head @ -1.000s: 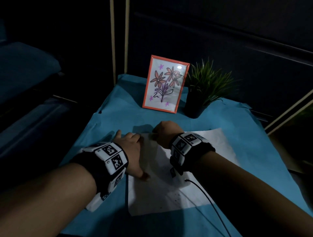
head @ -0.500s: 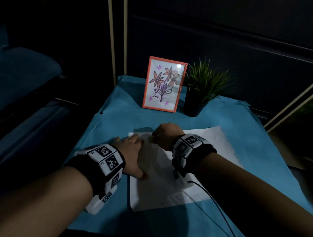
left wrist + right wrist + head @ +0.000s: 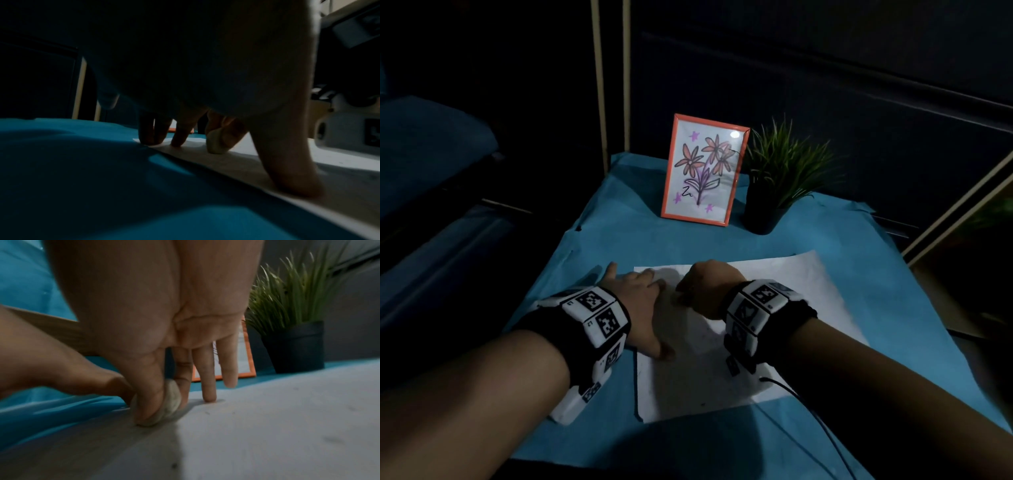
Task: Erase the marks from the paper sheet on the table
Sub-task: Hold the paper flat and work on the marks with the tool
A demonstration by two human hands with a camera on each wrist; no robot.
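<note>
A white paper sheet (image 3: 784, 291) lies on the blue table cover (image 3: 619, 246). My left hand (image 3: 640, 301) presses flat on the sheet's left edge, fingers spread, thumb (image 3: 287, 170) on the paper (image 3: 339, 155). My right hand (image 3: 705, 287) pinches a small whitish eraser (image 3: 172, 402) between thumb and forefinger, its tip down on the paper (image 3: 287, 418) near the top left corner. The eraser (image 3: 213, 142) also shows in the left wrist view. Small dark crumbs and faint specks dot the sheet below my hands.
An orange-framed flower drawing (image 3: 702, 171) stands at the back of the table beside a green plant in a black pot (image 3: 767, 205). A thin black cable (image 3: 808, 404) runs from my right wrist over the sheet's lower right corner. Dark surroundings lie beyond the table edges.
My right hand with the eraser has shifted slightly toward me and left across the top of the sheet. The left hand keeps pressing in the same place.
</note>
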